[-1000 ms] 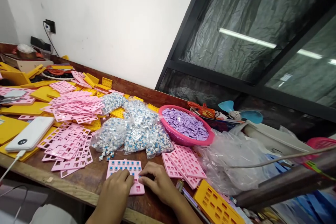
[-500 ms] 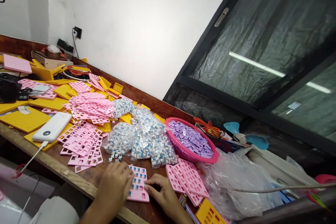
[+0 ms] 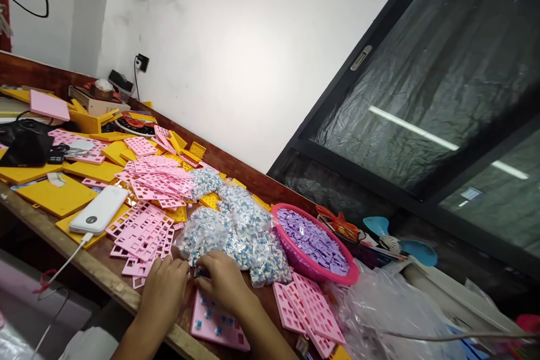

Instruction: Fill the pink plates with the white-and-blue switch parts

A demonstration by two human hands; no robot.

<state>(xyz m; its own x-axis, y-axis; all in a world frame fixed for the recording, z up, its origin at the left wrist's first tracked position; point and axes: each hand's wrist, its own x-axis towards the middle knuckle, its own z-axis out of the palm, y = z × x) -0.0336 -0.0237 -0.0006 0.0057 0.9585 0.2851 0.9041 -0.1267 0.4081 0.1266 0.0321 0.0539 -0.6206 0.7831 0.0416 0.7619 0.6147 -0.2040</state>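
A white power bank (image 3: 99, 210) lies far to the left of the pink tray (image 3: 215, 326), on yellow plates, with its cable hanging off the table edge. Nearer the tray sits a pile of pink frames (image 3: 143, 233). The left hand (image 3: 162, 287) rests just left of the tray, fingers curled down on the table; I cannot tell if it holds anything. The right hand (image 3: 223, 281) reaches over the tray's top edge to the loose blue and white switches (image 3: 236, 225) by the bags, fingers bunched together as if pinching one. The tray sits close to the table edge, so a bump from an arm could knock it off. Right of the tray is a pink basket (image 3: 314, 239) full of purple caps.
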